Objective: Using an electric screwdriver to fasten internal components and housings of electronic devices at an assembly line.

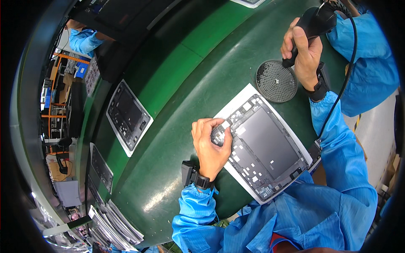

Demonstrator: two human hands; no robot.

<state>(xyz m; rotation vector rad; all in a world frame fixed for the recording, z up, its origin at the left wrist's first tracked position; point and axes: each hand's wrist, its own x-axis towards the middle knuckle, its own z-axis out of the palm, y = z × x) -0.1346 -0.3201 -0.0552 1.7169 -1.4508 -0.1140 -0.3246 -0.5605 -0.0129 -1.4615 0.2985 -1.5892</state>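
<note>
A tablet housing (270, 143) lies open side up on a white sheet (249, 92), close in front of me. Inside it are a large dark grey panel and many small white and silver pieces. My left hand (211, 145) grips its left edge, thumb on the inside and fingers curled at the rim. Raised at the upper right, my right hand (304, 52) is wrapped round the handle of a black corded barcode scanner (314, 23). Below the scanner sits a round, dimpled grey dish (276, 81) with a tiny light piece in it.
The scanner's black cord (351, 63) hangs past my right forearm. Further tablet housings (128, 116) lie along the bright green strip (185, 55) on the left. A stack of sheets (114, 225) stands at the lower left. Another person's blue sleeve (84, 41) shows at the upper left.
</note>
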